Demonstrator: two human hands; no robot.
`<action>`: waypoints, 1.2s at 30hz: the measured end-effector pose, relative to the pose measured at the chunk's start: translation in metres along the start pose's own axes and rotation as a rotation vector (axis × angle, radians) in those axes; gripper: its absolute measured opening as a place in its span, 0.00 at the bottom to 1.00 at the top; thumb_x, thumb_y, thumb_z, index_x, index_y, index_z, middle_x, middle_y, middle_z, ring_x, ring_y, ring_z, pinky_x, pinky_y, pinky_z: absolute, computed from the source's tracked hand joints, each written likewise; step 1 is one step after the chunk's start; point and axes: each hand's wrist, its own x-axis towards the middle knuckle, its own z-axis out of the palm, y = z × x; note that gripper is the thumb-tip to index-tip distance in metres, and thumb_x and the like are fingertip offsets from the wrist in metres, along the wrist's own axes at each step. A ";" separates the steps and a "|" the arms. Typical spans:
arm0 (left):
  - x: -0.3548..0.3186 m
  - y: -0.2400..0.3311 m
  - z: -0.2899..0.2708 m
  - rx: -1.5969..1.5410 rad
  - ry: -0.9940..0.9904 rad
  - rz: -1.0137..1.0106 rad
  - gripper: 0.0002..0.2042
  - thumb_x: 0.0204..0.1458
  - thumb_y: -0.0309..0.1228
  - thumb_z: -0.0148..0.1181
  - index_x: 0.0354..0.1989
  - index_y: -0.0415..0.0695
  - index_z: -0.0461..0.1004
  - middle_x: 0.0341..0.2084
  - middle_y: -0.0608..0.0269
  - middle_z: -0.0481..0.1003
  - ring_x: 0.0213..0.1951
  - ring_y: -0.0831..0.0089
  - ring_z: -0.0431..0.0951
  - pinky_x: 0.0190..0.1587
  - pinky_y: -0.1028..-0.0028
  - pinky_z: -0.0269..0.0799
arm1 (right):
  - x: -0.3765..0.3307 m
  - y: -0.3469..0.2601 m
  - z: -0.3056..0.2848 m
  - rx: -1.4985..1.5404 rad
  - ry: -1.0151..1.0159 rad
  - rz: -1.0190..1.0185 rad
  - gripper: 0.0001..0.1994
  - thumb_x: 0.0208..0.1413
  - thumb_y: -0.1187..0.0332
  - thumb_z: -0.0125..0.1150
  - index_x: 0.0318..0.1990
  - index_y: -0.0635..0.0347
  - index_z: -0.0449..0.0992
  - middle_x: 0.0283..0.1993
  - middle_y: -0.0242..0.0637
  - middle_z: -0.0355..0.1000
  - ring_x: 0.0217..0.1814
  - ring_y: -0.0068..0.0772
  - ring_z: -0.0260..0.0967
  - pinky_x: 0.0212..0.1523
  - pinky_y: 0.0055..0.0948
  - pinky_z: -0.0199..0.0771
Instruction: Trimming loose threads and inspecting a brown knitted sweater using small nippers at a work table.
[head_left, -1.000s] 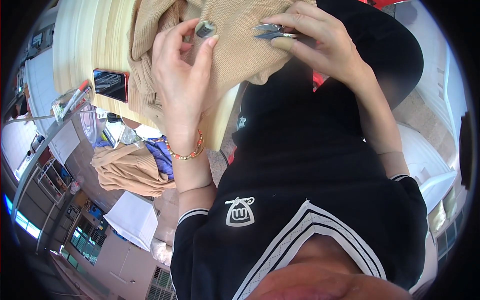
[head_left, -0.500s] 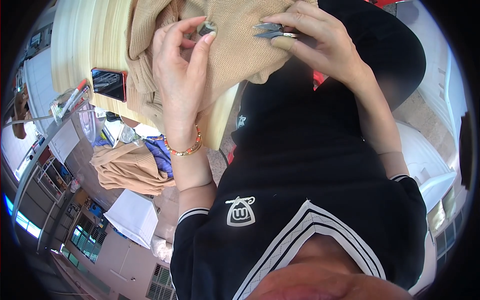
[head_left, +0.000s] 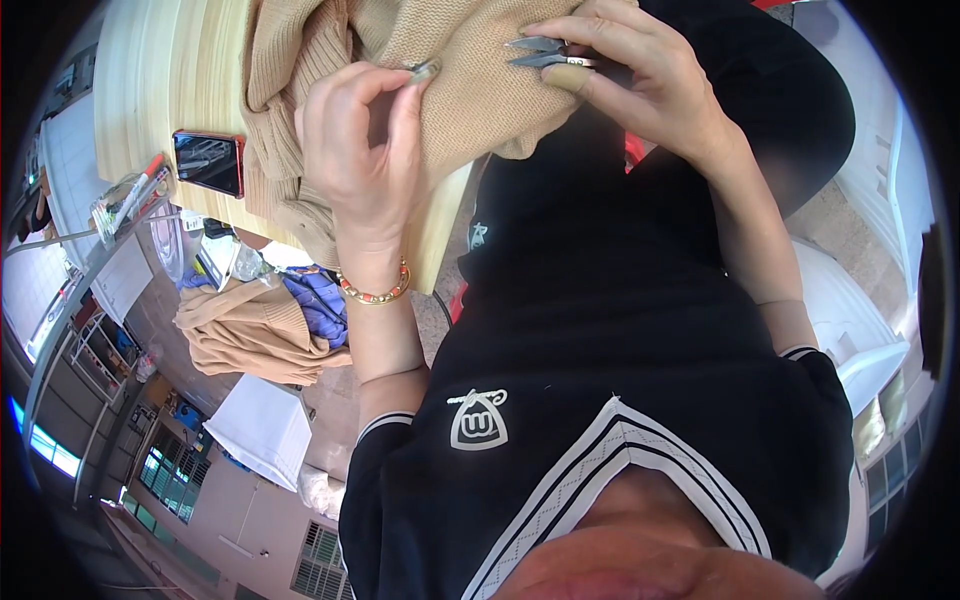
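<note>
We count two hands in play, one item in each. Left hand (head_left: 362,155): thumb and forefinger pinched nearly together on one small disc (head_left: 425,71), greyish, now seen close to edge-on; can't tell what it is. Right hand (head_left: 645,90): half curled, thumb and fingers around one pair of snips (head_left: 542,55), two blades parted, tips aimed left at the disc but well apart from it. One tan thumb cover (head_left: 567,77) on that side, one beaded bracelet (head_left: 378,292) on the left wrist.

Vs. a second ago: disc was face-on to us with a dark patch showing; it has since tipped over. Snips grip and blade gap look the same. Table items sit slightly further left in view.

Under both hands: one beige knit garment (head_left: 485,95), bunched on its left side, spread across the wooden table (head_left: 130,90) and over its right edge. We can't tell if the blades touch the knit. One red-edged phone (head_left: 208,162) lies just left of it. Past the table: one beige knit heap (head_left: 245,325), purple cloth (head_left: 315,305) beside it, then one white bin (head_left: 262,428) near the heap.
</note>
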 end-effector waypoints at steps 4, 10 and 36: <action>-0.008 -0.007 -0.005 0.067 0.049 0.068 0.10 0.41 0.23 0.69 0.32 0.44 0.75 0.29 0.65 0.77 0.32 0.70 0.76 0.38 0.75 0.65 | 0.014 -0.045 -0.014 -0.125 -0.201 0.194 0.14 0.48 0.73 0.66 0.44 0.64 0.76 0.33 0.41 0.72 0.36 0.40 0.72 0.58 0.41 0.63; -0.008 0.014 -0.015 -0.265 0.044 -0.256 0.09 0.43 0.18 0.67 0.33 0.38 0.74 0.32 0.60 0.77 0.34 0.77 0.77 0.38 0.79 0.68 | 0.013 -0.050 -0.020 -0.089 -0.182 0.187 0.14 0.46 0.75 0.67 0.43 0.65 0.76 0.32 0.41 0.71 0.31 0.38 0.70 0.38 0.31 0.71; 0.013 0.032 -0.026 -0.081 -0.198 -0.258 0.12 0.41 0.25 0.70 0.35 0.41 0.77 0.35 0.64 0.71 0.33 0.77 0.72 0.35 0.78 0.68 | 0.008 -0.061 -0.021 0.199 -0.110 0.254 0.17 0.47 0.75 0.67 0.46 0.66 0.76 0.30 0.37 0.70 0.28 0.28 0.67 0.28 0.23 0.66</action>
